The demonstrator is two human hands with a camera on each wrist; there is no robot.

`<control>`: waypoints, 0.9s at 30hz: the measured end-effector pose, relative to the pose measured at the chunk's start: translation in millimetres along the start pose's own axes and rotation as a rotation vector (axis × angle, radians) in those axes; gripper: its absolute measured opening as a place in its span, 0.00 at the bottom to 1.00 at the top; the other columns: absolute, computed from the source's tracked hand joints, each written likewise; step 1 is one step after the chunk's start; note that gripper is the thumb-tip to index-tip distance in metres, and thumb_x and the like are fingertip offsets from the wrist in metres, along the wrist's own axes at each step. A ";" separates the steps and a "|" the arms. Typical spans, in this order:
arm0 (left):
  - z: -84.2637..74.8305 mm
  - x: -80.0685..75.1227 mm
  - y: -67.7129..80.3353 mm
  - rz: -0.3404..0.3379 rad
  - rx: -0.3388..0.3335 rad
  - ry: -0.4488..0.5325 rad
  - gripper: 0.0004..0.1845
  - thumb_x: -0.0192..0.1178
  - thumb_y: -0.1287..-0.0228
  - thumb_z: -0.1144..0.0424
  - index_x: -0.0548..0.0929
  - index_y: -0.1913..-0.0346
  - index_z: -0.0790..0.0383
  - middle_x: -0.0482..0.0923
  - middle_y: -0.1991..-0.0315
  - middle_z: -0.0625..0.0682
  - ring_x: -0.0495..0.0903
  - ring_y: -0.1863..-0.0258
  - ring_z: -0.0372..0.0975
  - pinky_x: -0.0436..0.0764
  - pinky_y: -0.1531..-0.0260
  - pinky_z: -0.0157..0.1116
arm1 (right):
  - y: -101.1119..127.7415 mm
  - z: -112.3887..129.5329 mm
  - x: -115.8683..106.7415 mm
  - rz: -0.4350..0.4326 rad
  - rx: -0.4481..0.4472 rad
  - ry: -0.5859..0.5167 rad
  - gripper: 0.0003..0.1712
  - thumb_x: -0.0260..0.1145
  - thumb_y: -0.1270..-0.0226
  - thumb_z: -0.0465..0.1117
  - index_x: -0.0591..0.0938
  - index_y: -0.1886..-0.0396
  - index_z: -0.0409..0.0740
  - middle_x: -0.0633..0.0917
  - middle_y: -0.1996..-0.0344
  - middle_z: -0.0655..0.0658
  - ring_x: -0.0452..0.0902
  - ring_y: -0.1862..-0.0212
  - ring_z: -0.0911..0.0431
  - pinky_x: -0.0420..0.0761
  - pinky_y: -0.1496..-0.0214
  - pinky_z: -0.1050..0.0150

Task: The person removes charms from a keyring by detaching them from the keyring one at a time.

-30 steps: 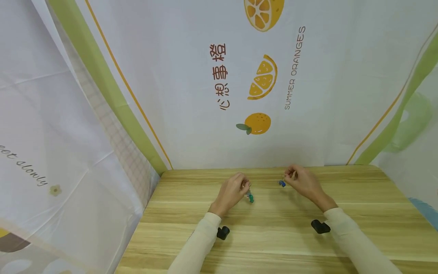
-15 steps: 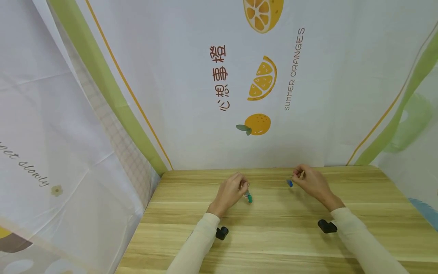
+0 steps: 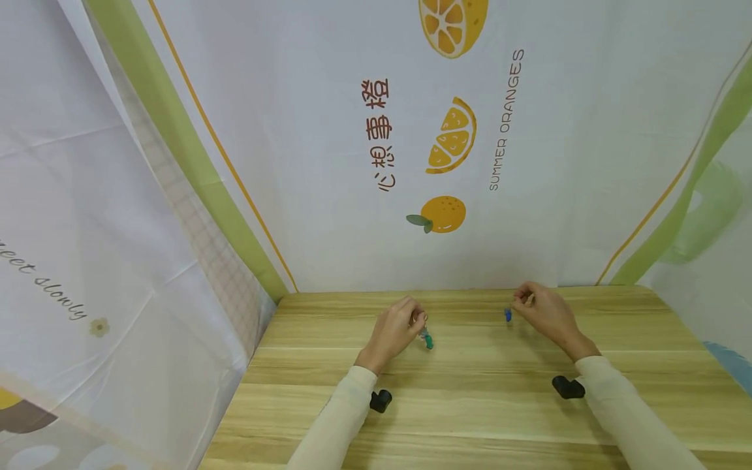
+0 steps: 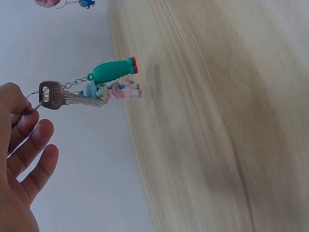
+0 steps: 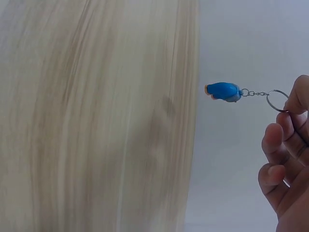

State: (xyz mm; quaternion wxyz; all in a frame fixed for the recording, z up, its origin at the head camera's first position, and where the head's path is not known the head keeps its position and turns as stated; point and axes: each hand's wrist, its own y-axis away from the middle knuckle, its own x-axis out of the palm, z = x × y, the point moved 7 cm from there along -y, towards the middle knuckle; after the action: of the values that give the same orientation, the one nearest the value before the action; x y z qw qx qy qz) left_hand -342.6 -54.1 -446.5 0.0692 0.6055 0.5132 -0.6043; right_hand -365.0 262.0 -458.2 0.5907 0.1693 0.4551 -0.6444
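Separation of two key rings by hand. Compared with one second earlier, the right hand has shifted to the right, carrying the blue charm with it, so that the gap between the hands is wider. The charm, slanted before, now hangs nearly straight down. The left hand occupies almost the same place as before.

Both forearms reach forward over the table and converge toward its back edge, wrists bent, the left sleeve and right sleeve ending at the wrists. Right hand: thumb and forefinger are pinched on a plain ring; the remaining fingers are loosely bent and hold nothing. From this ring a short chain carries the charm below the fingertips, near the back of the table.

Left hand: thumb and forefinger are likewise clamped on a ring, with the other fingers curved and spread slightly apart. On it hang a key, a green charm with a red end, and a small pink-and-blue figure. The key partly overlaps the figure in the left wrist view; the green charm lies just beside the figure.
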 end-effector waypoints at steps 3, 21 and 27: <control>0.3 -0.1 0.1 -0.001 -0.003 0.002 0.03 0.63 0.23 0.65 0.85 0.57 0.58 0.84 0.64 0.46 0.79 0.70 0.33 0.75 0.72 0.23 | 0.2 -5.4 -0.9 0.001 0.009 0.001 0.10 0.66 0.27 0.40 0.86 0.55 0.37 0.89 0.63 0.41 0.78 0.70 0.58 0.74 0.71 0.65; 0.1 -0.3 -0.5 -0.002 -0.002 -0.037 0.03 0.63 0.22 0.63 0.86 0.58 0.57 0.83 0.66 0.45 0.79 0.72 0.31 0.72 0.74 0.21 | 9.5 -37.1 -2.6 0.020 0.065 0.021 0.12 0.66 0.22 0.42 0.83 0.50 0.37 0.88 0.58 0.39 0.77 0.68 0.56 0.73 0.72 0.64; -0.7 -0.8 -0.9 0.002 -0.006 -0.041 0.04 0.63 0.22 0.63 0.86 0.58 0.57 0.83 0.66 0.45 0.79 0.71 0.31 0.72 0.74 0.21 | 13.2 -46.8 -4.2 0.041 0.095 0.032 0.12 0.65 0.22 0.41 0.83 0.50 0.36 0.87 0.58 0.38 0.78 0.65 0.55 0.74 0.69 0.63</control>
State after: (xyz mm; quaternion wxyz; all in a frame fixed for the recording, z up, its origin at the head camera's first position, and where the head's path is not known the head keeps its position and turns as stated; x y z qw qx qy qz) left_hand -342.6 -53.6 -445.2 0.0822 0.5931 0.5131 -0.6150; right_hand -366.8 302.8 -484.9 0.5879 0.2168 0.4299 -0.6501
